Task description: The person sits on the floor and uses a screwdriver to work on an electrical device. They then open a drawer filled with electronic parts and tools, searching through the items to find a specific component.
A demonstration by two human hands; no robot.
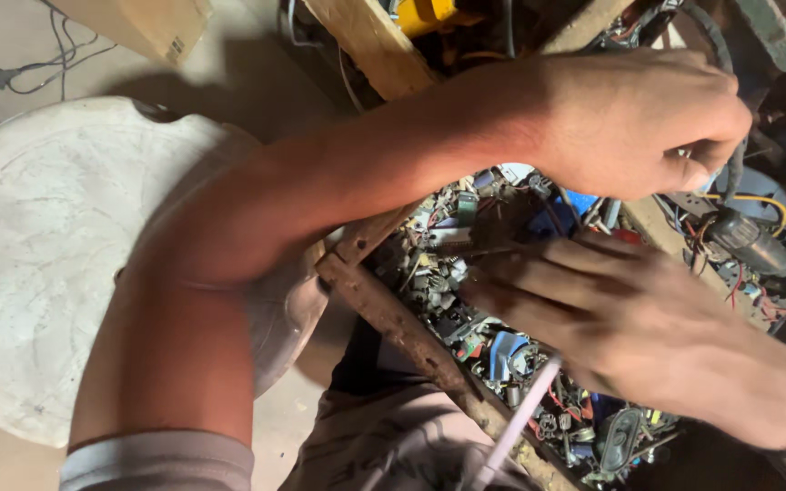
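Here, left hand (639, 118) gripping cable (735, 168), upright

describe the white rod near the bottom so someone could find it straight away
Start at the rusty wooden frame edge running diagonally down the middle, bordering a tray full of small electronic parts. Just below the right hand, a thin white rod slants across that edge toward the bottom of the picture. It is the only long, plain, pale stick among the small dark and coloured bits.
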